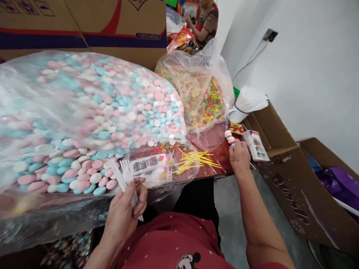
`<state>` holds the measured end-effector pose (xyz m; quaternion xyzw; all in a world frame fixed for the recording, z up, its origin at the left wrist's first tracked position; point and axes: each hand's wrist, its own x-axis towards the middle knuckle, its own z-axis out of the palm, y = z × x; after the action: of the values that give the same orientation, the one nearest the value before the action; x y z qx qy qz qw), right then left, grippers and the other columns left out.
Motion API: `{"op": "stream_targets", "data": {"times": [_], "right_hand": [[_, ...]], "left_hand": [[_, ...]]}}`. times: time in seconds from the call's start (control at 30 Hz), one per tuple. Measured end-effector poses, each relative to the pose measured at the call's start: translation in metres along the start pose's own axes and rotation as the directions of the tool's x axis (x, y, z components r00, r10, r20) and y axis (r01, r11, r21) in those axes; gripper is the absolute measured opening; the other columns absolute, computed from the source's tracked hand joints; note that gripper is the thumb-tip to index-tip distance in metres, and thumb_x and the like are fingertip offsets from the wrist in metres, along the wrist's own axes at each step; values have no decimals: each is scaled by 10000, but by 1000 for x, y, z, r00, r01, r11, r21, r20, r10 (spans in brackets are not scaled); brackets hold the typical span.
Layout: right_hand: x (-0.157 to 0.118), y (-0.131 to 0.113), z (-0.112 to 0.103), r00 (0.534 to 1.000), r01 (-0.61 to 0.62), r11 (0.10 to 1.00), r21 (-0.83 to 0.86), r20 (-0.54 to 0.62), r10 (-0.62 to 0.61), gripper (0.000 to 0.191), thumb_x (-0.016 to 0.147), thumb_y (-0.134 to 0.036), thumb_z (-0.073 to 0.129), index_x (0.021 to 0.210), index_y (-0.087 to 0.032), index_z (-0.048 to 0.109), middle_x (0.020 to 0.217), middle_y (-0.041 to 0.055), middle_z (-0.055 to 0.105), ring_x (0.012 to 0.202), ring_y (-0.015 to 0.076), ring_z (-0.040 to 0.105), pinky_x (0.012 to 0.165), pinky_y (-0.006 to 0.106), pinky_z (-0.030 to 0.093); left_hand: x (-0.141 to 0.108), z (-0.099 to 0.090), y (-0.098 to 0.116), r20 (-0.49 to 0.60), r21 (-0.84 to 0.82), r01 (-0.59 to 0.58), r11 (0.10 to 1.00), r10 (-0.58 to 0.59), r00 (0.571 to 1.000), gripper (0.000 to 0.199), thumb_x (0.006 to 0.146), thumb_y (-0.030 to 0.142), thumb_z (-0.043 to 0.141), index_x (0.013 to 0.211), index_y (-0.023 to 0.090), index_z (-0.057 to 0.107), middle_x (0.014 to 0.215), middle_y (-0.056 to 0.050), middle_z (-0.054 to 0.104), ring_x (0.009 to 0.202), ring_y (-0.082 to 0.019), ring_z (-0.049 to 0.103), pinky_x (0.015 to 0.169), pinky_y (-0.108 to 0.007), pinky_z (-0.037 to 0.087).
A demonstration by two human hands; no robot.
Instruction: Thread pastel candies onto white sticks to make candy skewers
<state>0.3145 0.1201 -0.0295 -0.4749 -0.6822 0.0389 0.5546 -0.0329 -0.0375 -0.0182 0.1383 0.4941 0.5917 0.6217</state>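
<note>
My left hand point(127, 201) is closed around several thin white sticks point(126, 175), which point up past my fingers. At the table's right end, my right hand point(239, 157) grips a candy skewer point(229, 137) with pink, white and blue pieces on it; its lower part is hidden by my fingers. Beside that hand lies a stack of printed packets point(255, 145). Yellow twist ties point(196, 161) are spread between my hands, next to flat printed bags point(153, 168). Pink, blue and white marshmallows point(86, 173) spill from the mouth of a big clear bag point(92, 89) near my left hand.
Behind the ties stands a clear bag of colourful rings point(207, 101). A white tub of white sheets point(244, 106) stands at the table's back right. Cardboard boxes point(297, 194) flank the right side; a large carton point(84, 26) rises behind. Another person point(206, 22) sits farther back.
</note>
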Motion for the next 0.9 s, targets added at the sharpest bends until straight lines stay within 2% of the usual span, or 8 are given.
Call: {"op": "stream_targets", "data": {"times": [0.1, 0.23, 0.33, 0.43, 0.57, 0.7, 0.83, 0.9], "right_hand": [[-2, -13, 7, 999, 19, 998, -65, 41, -17, 283, 850, -215, 616, 1120, -299, 612, 1129, 78, 644, 1116, 308, 591, 845, 433, 503], [-26, -90, 43, 973, 232, 926, -298, 54, -226, 429, 919, -255, 534, 1346, -219, 506, 1203, 137, 614, 1145, 324, 555, 967, 535, 431], [-58, -163, 80, 884, 460, 887, -45, 120, -453, 440, 978, -342, 396, 1370, -153, 460, 1168, 140, 601, 1108, 269, 554, 989, 497, 448], [-82, -206, 110, 842, 522, 838, 159, 59, -536, 424, 995, -365, 332, 1302, -137, 517, 1151, 132, 577, 1098, 261, 532, 1018, 496, 430], [-88, -208, 131, 883, 434, 886, 161, 117, -454, 448, 1001, -355, 323, 1365, -138, 468, 1196, 145, 557, 1166, 286, 485, 1064, 533, 361], [-84, -200, 137, 859, 409, 879, 244, 223, -462, 469, 1002, -361, 326, 1409, -146, 416, 1210, 160, 563, 1181, 291, 492, 1042, 542, 384], [-68, -201, 141, 869, 203, 892, 404, 345, -354, 396, 993, -305, 372, 1363, -194, 457, 1141, 122, 616, 1081, 241, 576, 932, 437, 491], [-57, -202, 151, 834, 100, 913, 395, 467, -293, 323, 978, -230, 407, 1275, -216, 531, 1053, 86, 650, 992, 208, 612, 876, 372, 514]], "left_hand": [[2, 3, 4, -12, -76, -31, 997, 30, 999, 277, 797, 406, 712, 865, 153, 620, 530, 57, 497, 354, -30, 296, 336, -144, 238], [8, 19, 14, -36, -234, -114, 965, 109, 993, 263, 731, 337, 782, 777, 141, 612, 566, 35, 528, 438, -62, 436, 403, -166, 367], [10, 32, 19, -31, -379, -104, 920, 100, 995, 263, 693, 306, 816, 756, 146, 618, 602, 31, 550, 492, -73, 492, 455, -178, 431], [8, 40, 15, -15, -439, 9, 899, -18, 1000, 221, 710, 289, 801, 761, 141, 645, 665, 15, 602, 554, -79, 544, 543, -186, 488], [6, 42, 9, -63, -432, -22, 902, -6, 998, 238, 671, 295, 821, 735, 123, 669, 728, -6, 656, 612, -92, 575, 614, -200, 507], [6, 37, 10, -89, -359, -148, 921, 124, 988, 305, 620, 343, 851, 676, 123, 648, 661, 9, 633, 575, -85, 540, 569, -200, 473], [5, 14, 18, -58, -233, -221, 947, 213, 975, 336, 756, 453, 735, 772, 124, 669, 483, 45, 524, 370, -41, 344, 378, -174, 285], [4, -4, 24, -68, -195, -251, 948, 242, 968, 358, 786, 472, 694, 837, 118, 677, 479, 32, 547, 331, -34, 301, 352, -168, 225]]}}
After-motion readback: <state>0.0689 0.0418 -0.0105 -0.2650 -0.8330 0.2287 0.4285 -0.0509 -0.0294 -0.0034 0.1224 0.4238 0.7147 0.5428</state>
